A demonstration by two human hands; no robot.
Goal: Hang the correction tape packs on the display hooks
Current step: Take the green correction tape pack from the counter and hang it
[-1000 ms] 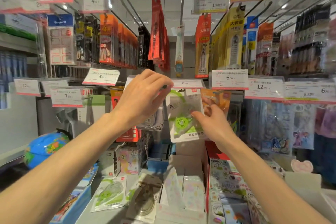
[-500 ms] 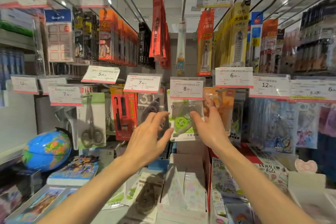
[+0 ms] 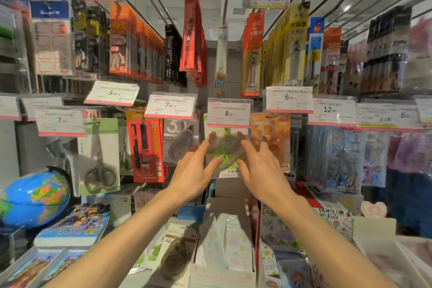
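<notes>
Globe point(image 3: 32, 199) low at left, scissors card point(image 3: 100, 156) hanging left of centre, left hand point(image 3: 192, 170) and right hand point(image 3: 263, 170) with fingers spread, flanking green tape pack point(image 3: 225, 147), pack hanging under 8.00 tag point(image 3: 229, 112)

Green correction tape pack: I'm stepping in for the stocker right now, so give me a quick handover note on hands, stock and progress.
Left hand: open, fingers spread beside the green correction tape pack.
Right hand: open, on the pack's other side; contact unclear through blur.
The pack hangs under the 8.00 price tag.
Done: this pack hung.
Left: loose packs on the counter below.
</notes>
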